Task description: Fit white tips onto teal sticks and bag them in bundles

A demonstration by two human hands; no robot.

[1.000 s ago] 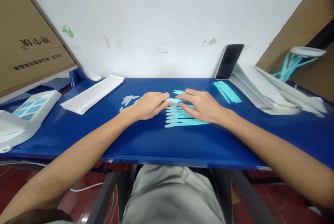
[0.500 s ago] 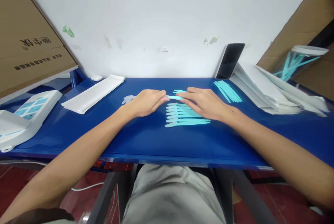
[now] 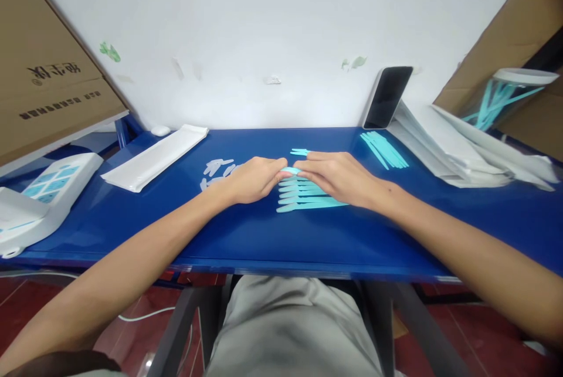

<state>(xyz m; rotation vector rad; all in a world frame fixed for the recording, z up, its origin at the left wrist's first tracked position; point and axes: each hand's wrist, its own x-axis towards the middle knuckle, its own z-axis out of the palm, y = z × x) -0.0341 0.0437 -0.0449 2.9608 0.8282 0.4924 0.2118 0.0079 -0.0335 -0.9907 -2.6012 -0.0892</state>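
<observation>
Over the middle of the table, a turquoise eyebrow razor (image 3: pixel 291 171) bridges both hands. My left hand (image 3: pixel 259 179) pinches its left end, and the fingers hide that tip. Closed on the handle from the other side is my right hand (image 3: pixel 341 175). Just below the hands lies a row of similar turquoise razors (image 3: pixel 303 199) with paler tips pointing left, partly covered by my right hand. A few more razors (image 3: pixel 299 152) show behind the right fingers. Small translucent caps (image 3: pixel 215 166) lie scattered beside my left hand, which covers some of them.
A bundle of turquoise sticks (image 3: pixel 384 150) lies at right, near a leaning phone (image 3: pixel 387 98) and white packets (image 3: pixel 457 145). Behind stands a clear tub (image 3: pixel 501 95) of sticks. At left are a white sleeve (image 3: pixel 153 157), a white device (image 3: pixel 61 189) and a carton (image 3: pixel 53 66).
My hands have come closer together on the razor, the left one shifting slightly right and down. More of the translucent caps now show beside it.
</observation>
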